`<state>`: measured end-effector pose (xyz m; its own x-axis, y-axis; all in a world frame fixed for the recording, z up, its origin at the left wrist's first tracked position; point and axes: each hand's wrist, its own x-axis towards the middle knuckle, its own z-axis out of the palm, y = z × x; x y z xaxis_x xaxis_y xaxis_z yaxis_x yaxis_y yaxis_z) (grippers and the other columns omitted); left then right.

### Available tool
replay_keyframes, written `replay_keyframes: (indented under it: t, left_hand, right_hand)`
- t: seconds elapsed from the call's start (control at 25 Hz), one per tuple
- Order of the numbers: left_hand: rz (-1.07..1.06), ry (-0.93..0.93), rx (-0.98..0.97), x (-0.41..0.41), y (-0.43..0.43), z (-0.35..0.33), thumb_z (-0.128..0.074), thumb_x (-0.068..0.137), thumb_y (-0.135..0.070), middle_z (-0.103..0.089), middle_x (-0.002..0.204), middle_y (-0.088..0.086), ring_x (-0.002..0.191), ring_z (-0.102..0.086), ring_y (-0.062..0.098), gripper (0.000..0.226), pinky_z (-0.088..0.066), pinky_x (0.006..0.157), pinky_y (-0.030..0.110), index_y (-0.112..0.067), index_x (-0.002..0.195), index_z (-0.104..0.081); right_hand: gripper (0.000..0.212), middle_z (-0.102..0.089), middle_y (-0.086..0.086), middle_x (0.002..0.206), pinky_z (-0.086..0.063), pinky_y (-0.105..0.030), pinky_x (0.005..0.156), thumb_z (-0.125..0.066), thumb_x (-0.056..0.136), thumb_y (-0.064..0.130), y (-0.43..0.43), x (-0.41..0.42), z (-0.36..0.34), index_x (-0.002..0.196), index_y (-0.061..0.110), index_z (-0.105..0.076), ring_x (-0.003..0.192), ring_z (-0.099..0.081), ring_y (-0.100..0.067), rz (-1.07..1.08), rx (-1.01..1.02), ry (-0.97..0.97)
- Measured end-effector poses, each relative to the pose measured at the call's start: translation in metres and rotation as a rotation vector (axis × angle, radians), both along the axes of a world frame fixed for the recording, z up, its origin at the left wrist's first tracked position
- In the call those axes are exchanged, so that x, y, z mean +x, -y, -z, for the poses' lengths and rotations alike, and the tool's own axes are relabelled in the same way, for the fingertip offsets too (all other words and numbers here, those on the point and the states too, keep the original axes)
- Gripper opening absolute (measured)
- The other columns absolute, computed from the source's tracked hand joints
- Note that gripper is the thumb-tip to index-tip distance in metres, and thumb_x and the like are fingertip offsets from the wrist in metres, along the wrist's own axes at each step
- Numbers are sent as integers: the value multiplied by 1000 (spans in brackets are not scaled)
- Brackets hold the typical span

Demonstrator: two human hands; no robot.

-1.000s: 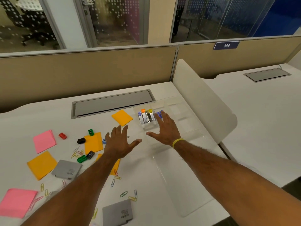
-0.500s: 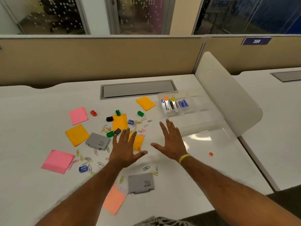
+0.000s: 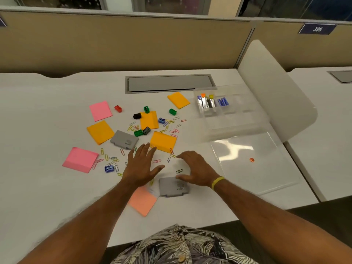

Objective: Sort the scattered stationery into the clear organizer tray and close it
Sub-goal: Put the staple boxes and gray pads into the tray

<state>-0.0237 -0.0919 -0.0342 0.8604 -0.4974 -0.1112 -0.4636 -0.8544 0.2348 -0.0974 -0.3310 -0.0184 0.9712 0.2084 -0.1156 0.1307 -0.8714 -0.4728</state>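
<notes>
Farthest left of the clear organizer tray (image 3: 231, 124) lie two pink sticky pads (image 3: 80, 159) and an orange pad (image 3: 100, 132). Closer to the tray are a grey case (image 3: 124, 139), small sharpeners (image 3: 146, 109) in red, black, green and blue, and a loose spread of coloured paper clips (image 3: 172, 131) across two more orange pads.

Left of the tray and nearer the person, the left hand (image 3: 142, 166) is flat with its fingers spread, palm down over the desk (image 3: 47, 115), and holds nothing. Just below it lies a salmon pad (image 3: 142, 201). Between that hand and the tray, the right hand (image 3: 196, 172) is loosely arched, also empty. Its thumb is at the top edge of a second grey case (image 3: 174, 187), and one fingertip is near a clip; I cannot tell whether either touches.

The tray itself sits at the right of the desk, with its clear lid (image 3: 262, 168) folded out flat toward the person. Its far-left compartment holds staplers (image 3: 205, 101), and the next one holds small blue pieces (image 3: 222, 101). The compartments nearer the person look bare.

The sorting looks barely begun, and the hands seem to be picking the next item. The next move probably calls for pinching thin clips off a smooth surface, or lifting the near case by its edges and carrying it right to a free compartment.
</notes>
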Motion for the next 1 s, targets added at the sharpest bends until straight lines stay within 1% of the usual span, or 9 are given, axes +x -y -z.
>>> replay_keyframes:
  t: [0.12,0.24,0.36,0.56,0.64,0.72,0.84,0.92,1.0]
  left_hand:
    - [18,8,-33,-7,-8,-2,-11,79,-77,-18,160,3,148,-11,20,90,-9,117,49,-24,149,-27]
    - [28,10,-49,-11,-14,-1,-15,82,-74,-24,158,3,147,-15,20,83,-12,117,48,-25,147,-31]
    - [37,18,-51,-16,-19,1,-24,88,-69,-27,157,2,146,-18,20,74,-14,117,49,-25,147,-31]
    - [39,27,-81,-17,-25,2,-26,88,-68,-33,154,3,144,-25,22,72,-17,115,48,-24,144,-38]
    - [33,26,-81,-17,-28,2,-33,91,-65,-34,153,3,143,-25,21,67,-17,115,48,-24,143,-38]
    - [27,38,-85,-17,-32,2,-36,92,-63,-36,152,2,142,-27,21,63,-18,115,47,-24,141,-40]
    - [28,87,-175,-20,-37,0,-36,92,-61,-48,141,2,133,-40,21,58,-29,107,42,-23,133,-48]
    - [18,77,-284,-22,-38,-3,-38,92,-59,-55,128,-1,121,-49,18,54,-37,98,38,-22,128,-52]
    - [-48,-35,-419,-24,-36,-7,-44,93,-57,-59,119,-4,109,-54,13,49,-44,89,32,-23,126,-53]
  right_hand:
    - [79,-49,1,133,-36,-32,101,-69,72,64,-18,-12,0,135,25,-43,118,-42,-16,-187,-81,-33]
    - [80,-50,0,129,-34,-34,98,-70,70,62,-32,-20,7,135,24,-40,114,-42,-18,-305,-212,-17]
    - [81,-50,-1,130,-31,-37,101,-70,72,59,-39,-21,9,138,25,-38,116,-42,-20,-289,-250,-25]
    - [85,-47,-3,129,-31,-38,102,-73,70,55,-49,-17,6,140,24,-35,116,-41,-22,-217,-251,-93]
    - [78,-50,-4,126,-34,-36,99,-74,71,49,-53,-16,5,136,22,-40,113,-45,-21,-181,-258,-113]
    - [59,-57,-6,120,-40,-31,90,-73,77,41,-54,-14,3,127,20,-49,105,-53,-22,-159,-227,-148]
    - [39,-64,-6,112,-48,-29,77,-67,84,40,-54,-9,-4,115,18,-59,94,-58,-20,-18,-55,-226]
    - [38,-64,-4,113,-51,-25,73,-66,87,38,-57,-3,-10,117,17,-59,94,-60,-19,194,244,-276]
    - [36,-65,-6,113,-53,-21,69,-61,92,36,-65,6,-17,121,16,-59,95,-64,-20,369,586,-303]
